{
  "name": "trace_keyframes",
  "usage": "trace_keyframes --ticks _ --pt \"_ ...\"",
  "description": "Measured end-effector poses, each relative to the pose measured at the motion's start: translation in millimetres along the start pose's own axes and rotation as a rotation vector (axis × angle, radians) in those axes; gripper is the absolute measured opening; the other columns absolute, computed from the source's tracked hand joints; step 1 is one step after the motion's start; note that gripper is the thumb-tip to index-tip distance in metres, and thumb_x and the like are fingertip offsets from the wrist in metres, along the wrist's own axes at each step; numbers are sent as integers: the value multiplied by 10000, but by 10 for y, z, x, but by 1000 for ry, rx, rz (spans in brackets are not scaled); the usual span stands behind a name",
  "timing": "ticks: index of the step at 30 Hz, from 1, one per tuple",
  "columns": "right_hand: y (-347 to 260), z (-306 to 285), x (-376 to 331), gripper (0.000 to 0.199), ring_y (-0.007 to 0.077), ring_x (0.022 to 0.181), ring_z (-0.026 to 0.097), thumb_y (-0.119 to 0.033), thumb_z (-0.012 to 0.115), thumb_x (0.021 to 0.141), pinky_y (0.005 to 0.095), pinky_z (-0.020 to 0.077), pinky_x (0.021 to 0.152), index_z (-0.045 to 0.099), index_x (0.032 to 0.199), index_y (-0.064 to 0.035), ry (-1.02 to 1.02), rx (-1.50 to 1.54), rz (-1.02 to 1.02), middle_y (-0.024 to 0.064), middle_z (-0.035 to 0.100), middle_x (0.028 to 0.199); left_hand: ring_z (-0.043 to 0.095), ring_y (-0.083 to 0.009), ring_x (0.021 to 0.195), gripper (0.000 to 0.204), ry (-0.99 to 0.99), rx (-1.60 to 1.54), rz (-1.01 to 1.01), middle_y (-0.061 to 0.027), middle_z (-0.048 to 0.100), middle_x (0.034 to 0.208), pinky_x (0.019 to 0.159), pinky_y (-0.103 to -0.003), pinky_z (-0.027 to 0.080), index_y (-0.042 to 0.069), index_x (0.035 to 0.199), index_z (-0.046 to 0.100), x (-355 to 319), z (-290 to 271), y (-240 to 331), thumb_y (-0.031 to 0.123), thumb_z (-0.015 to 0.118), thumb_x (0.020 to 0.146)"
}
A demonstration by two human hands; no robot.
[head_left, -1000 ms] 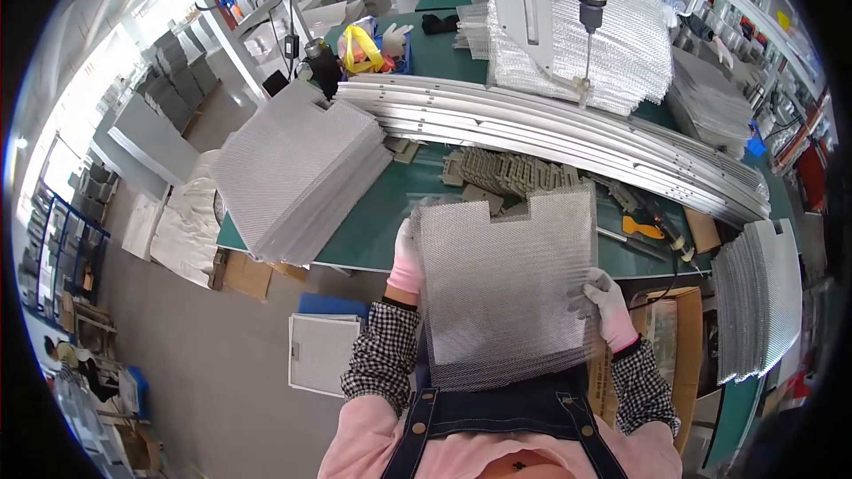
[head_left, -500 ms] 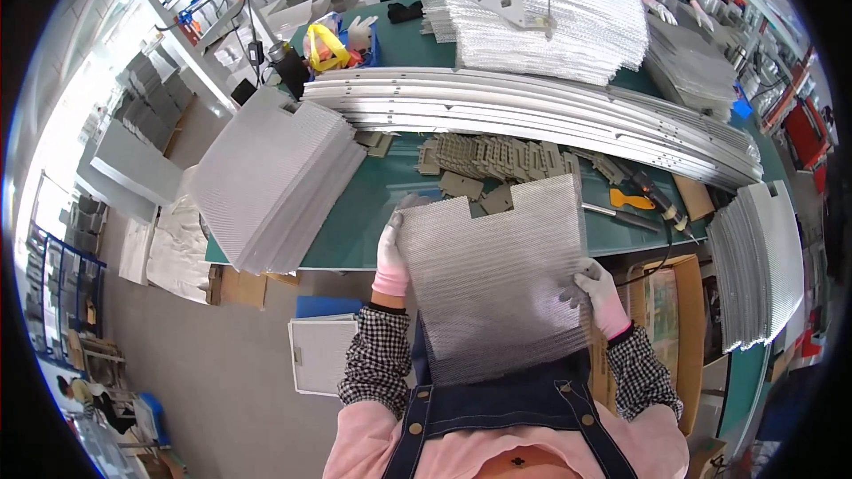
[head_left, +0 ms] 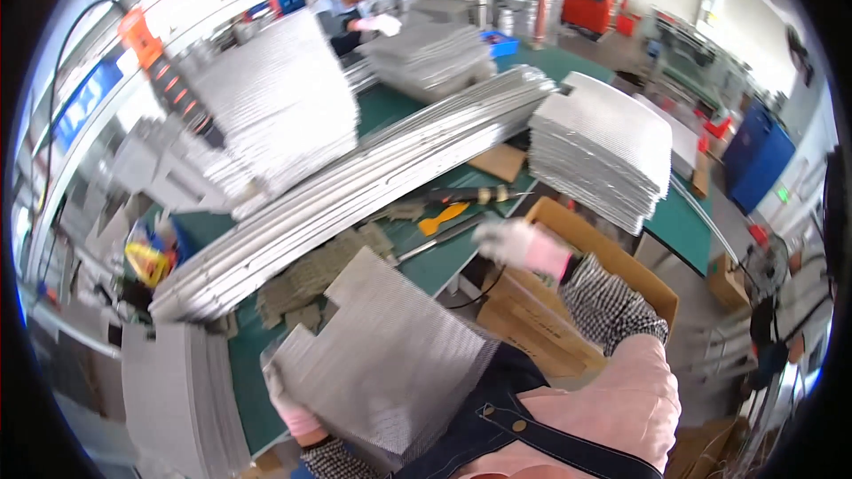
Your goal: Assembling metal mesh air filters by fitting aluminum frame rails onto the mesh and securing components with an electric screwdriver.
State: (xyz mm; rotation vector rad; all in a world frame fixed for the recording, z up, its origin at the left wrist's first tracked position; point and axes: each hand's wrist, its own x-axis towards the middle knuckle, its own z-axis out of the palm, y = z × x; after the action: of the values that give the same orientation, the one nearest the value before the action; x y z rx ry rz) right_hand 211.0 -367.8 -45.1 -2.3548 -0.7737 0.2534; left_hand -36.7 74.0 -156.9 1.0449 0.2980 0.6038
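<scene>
A grey metal mesh panel (head_left: 390, 364) with a notch cut into its far edge is held tilted in front of my apron. My gloved left hand (head_left: 288, 390) is closed on the panel's left edge, its fingers partly hidden. Away from the panel, my gloved right hand (head_left: 519, 247) reaches over the table's near edge beside an open cardboard box (head_left: 612, 257). Its fingers look stretched out, a little blurred, and nothing shows in them. Beyond the panel lie several grey-brown plastic pieces (head_left: 311, 275), a yellow scraper (head_left: 442, 218) and a powered screwdriver (head_left: 470, 195).
Long white metal strips (head_left: 373, 177) cross the green table. Stacks of mesh panels stand at the left (head_left: 177, 399), far left (head_left: 275, 106) and right (head_left: 612, 142). An orange-and-black power driver (head_left: 169, 80) hangs at the upper left. Another person (head_left: 342, 13) works across the table.
My right hand has let go of the panel and moved away from it. My left hand still holds the panel. The view has swung to the right.
</scene>
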Motion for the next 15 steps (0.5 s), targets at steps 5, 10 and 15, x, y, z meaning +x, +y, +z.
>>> trace_keyframes --ticks 5,10,15 --pt "491 -1708 -355 250 291 1003 700 -163 684 873 354 541 900 708 1108 -81 809 -351 235 149 712 1099 434 -254 1344 601 21 -60 36 -126 472 1469 1147 -403 335 18 1473 399 403 144 106 364 564 1011" --pt "953 -2318 -535 747 339 1357 452 -296 799 736 403 343 1157 519 1414 -156 449 -727 634 178 462 1474 414 -252 1363 638 23 19 62 -103 436 1507 1159 -402 312 29 1523 342 435 200 236 383 527 1026" --pt "1427 -2583 -659 686 305 1266 547 -269 784 782 378 413 1091 544 1372 -14 333 -274 459 183 592 1343 405 -257 1373 628 -44 -60 67 -100 424 1515 1163 -410 308 39 1523 340 426 248 212 370 528 1023"
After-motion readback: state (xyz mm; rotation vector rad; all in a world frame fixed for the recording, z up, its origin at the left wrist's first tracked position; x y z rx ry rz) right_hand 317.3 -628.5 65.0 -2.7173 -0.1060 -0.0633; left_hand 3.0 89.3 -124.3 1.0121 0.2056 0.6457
